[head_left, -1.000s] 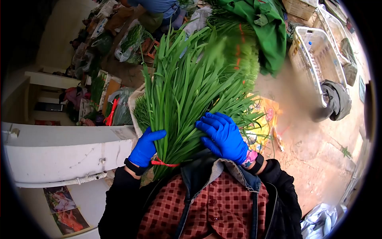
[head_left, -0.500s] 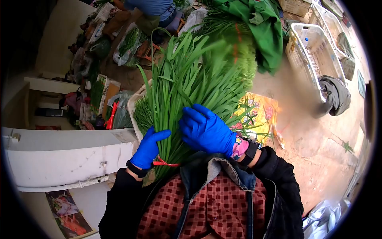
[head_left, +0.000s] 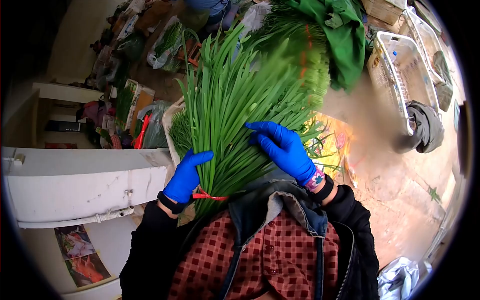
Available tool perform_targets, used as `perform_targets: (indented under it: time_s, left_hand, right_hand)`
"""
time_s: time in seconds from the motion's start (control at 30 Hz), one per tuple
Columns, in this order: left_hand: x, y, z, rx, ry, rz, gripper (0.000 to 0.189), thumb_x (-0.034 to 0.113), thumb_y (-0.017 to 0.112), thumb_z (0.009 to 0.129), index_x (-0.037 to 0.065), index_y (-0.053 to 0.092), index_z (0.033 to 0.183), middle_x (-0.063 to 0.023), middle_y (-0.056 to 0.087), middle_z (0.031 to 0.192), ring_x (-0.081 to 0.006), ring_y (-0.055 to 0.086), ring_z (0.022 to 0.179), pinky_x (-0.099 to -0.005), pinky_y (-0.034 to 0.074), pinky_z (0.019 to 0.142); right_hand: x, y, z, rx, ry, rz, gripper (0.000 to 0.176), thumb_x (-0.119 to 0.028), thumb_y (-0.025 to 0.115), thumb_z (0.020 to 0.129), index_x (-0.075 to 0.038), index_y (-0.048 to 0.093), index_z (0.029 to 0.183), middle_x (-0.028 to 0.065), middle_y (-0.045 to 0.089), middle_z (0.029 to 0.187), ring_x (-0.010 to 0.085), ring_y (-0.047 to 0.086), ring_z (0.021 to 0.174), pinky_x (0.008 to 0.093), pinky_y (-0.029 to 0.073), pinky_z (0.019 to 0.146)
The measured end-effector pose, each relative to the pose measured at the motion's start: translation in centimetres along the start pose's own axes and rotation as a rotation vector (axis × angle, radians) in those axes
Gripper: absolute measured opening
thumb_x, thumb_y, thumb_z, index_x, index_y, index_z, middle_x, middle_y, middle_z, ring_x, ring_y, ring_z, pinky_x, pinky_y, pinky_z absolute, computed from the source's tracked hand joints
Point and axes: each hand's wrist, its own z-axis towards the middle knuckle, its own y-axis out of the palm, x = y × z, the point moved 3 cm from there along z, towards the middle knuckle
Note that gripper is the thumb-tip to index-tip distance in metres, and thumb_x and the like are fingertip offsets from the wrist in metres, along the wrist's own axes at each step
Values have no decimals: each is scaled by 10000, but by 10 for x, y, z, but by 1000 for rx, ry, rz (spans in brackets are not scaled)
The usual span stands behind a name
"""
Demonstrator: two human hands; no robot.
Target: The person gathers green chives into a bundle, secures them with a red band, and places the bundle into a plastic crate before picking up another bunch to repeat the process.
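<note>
A large bunch of garlic chives [head_left: 220, 95] fans upward in front of my body, its lower end bound by a red tie [head_left: 210, 196]. My left hand [head_left: 184, 176], in a blue glove, is closed around the bunch's left side just above the tie, thumb across the leaves. Over the right part of the leaves is my right hand [head_left: 284, 150], also blue-gloved. Its fingers are curled together with the fingertips against the leaves; whatever they pinch is too small to make out.
More bundled chives [head_left: 315, 75] lie behind under a green cloth [head_left: 345, 45]. White plastic baskets [head_left: 400, 67] stand at the right, a dark cloth [head_left: 425, 125] over one edge. A white ledge [head_left: 90, 187] is on the left. Another person [head_left: 212, 7] sits at the top.
My right hand has moved right, away from the middle of the bunch, and its fingers have drawn together. My left hand keeps its hold, and the leaves have spread out more.
</note>
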Motion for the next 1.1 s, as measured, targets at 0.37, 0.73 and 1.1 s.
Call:
perform_targets:
  time_s: [0.37,0.73,1.1]
  left_hand:
    - [3,18,-7,35,58,117,497,181,658,793,-2,516,1233,-102,594,1158,-188,564,1062,-306,437,931]
    - [2,16,-7,83,56,174,487,181,666,785,-11,528,1211,-103,600,1132,-187,572,1029,-302,445,908]
    - [0,8,3,49,31,94,545,208,674,769,-2,508,1244,-103,589,1153,-192,554,1065,-309,434,932]
  right_hand:
    - [-9,18,13,-26,-72,-431,169,-196,687,736,-97,673,873,76,616,710,278,604,684,384,466,622]
    - [-4,30,19,-102,34,-409,223,-238,749,661,-74,674,791,64,625,661,252,624,630,365,479,595]
    - [-13,37,15,21,-314,-717,91,-111,669,634,-81,585,651,74,538,613,280,543,578,380,433,554]
